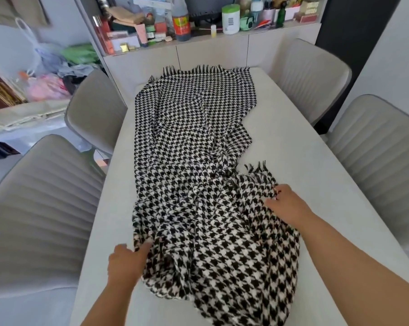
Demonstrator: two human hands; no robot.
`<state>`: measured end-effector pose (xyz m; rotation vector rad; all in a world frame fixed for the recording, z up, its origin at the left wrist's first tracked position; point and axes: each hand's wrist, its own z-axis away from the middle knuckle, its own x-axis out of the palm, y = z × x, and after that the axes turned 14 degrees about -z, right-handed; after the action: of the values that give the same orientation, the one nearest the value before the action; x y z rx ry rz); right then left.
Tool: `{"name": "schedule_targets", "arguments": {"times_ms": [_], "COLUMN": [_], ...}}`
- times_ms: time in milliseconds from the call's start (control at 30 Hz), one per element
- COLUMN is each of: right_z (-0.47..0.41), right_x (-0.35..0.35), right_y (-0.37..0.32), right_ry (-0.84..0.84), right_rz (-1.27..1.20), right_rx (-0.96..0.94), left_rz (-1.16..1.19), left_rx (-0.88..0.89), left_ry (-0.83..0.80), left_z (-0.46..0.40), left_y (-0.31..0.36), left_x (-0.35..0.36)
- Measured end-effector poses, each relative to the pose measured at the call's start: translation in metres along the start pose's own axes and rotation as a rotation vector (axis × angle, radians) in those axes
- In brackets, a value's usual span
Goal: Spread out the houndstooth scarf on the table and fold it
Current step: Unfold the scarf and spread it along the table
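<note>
Scarf [194, 147] hides left hand [126, 262] fingertips

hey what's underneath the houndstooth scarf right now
The houndstooth scarf lies on the white table, whose bare top shows on both sides. The cloth hides whatever else may lie beneath. The left hand grips its near edge; the right hand pinches the fringed end.

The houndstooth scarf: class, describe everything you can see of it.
The houndstooth scarf is a black-and-white woven cloth, soft-looking, with fringed ends. It lies lengthwise along the white table, smoother at the far end, rumpled and bunched at the near end, where it hangs over the edge. The left hand touches its left edge; the right hand pinches its right edge near the fringe.
</note>
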<state>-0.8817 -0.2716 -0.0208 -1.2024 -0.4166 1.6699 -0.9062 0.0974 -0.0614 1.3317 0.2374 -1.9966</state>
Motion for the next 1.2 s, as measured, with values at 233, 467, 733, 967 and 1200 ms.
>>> {"name": "schedule_targets", "arguments": {"times_ms": [233,467,733,967,1200], "right_z": [0.028,-0.006,0.008,-0.008,0.01], "right_x": [0.017,0.024,0.038,0.07,0.051], "right_y": [-0.001,-0.009,0.009,-0.001,0.0], "right_ry": [-0.714,0.131,-0.738,-0.157,0.366], "right_rz": [0.396,0.05,0.685,0.052,-0.553], "right_rx": [0.413,-0.045,0.33,0.203,0.405], "left_rz": [0.706,0.858,0.648,0.676,0.871], "left_rx": [-0.036,-0.173,-0.079,-0.111,-0.217], "left_ry": [-0.351,-0.441,-0.253,-0.311,-0.283], "left_z": [0.015,0.01,0.01,0.006,-0.008], "left_y": [0.001,-0.022,-0.016,-0.015,-0.035], "left_x": [0.004,-0.01,-0.027,-0.02,-0.026]}}
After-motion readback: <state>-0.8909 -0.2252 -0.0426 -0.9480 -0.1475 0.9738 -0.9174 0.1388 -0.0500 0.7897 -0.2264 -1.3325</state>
